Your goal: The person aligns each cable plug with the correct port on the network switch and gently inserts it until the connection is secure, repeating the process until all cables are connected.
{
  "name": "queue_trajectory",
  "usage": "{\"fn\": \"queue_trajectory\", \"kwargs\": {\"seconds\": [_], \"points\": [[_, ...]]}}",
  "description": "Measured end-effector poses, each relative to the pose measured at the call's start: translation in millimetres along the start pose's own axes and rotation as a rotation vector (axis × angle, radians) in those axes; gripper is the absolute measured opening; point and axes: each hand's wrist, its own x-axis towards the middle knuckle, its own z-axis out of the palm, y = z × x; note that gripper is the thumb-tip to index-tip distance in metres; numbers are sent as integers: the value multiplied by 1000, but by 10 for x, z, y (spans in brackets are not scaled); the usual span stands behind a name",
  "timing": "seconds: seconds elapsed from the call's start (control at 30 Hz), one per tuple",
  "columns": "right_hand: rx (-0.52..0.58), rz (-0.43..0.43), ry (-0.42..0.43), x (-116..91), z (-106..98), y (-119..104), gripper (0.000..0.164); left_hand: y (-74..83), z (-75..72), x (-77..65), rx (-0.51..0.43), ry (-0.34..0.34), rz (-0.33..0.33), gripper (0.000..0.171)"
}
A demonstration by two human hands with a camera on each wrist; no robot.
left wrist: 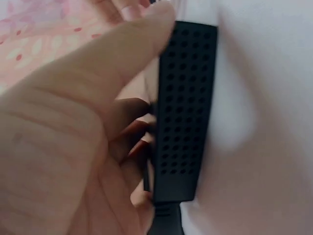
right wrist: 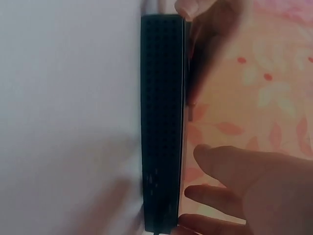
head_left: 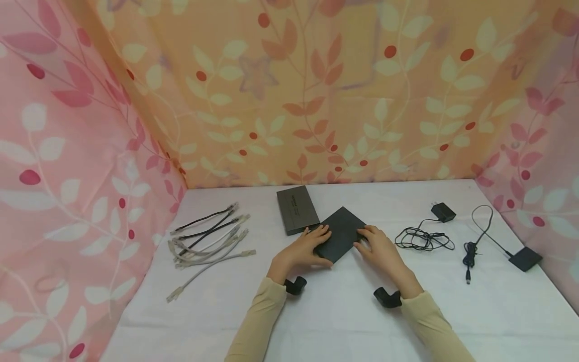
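Observation:
A flat black box (head_left: 342, 235), with rows of round holes along one side (left wrist: 186, 107), sits turned at an angle on the white table between both hands. My left hand (head_left: 302, 250) holds it at its left side, fingers over the edge and thumb by the near corner. At the opposite edge, my right hand (head_left: 379, 253) touches the box with its fingertips, fingers fairly straight; its thumb (right wrist: 205, 156) stands a little apart. A dark ribbed piece (left wrist: 166, 218) shows at the box's end in the left wrist view; I cannot tell what it is.
Behind and left lies a grey NETGEAR box (head_left: 297, 209), close against the black one. Several grey and black network cables (head_left: 208, 251) lie at left. On the right are a power adapter (head_left: 443, 212) with coiled cord and another adapter (head_left: 525, 259) with bundled cord. Patterned curtains (head_left: 294, 100) enclose the table.

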Motion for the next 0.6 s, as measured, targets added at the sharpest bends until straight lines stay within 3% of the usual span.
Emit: {"fn": "queue_trajectory", "kwargs": {"seconds": [0.3, 0.6], "points": [[-82, -44, -143, -95, 55, -155, 68, -71, -94, -95, -28, 13, -86, 75], [-78, -15, -219, -109, 79, -148, 74, -10, -43, -113, -67, 44, -118, 74]]}}
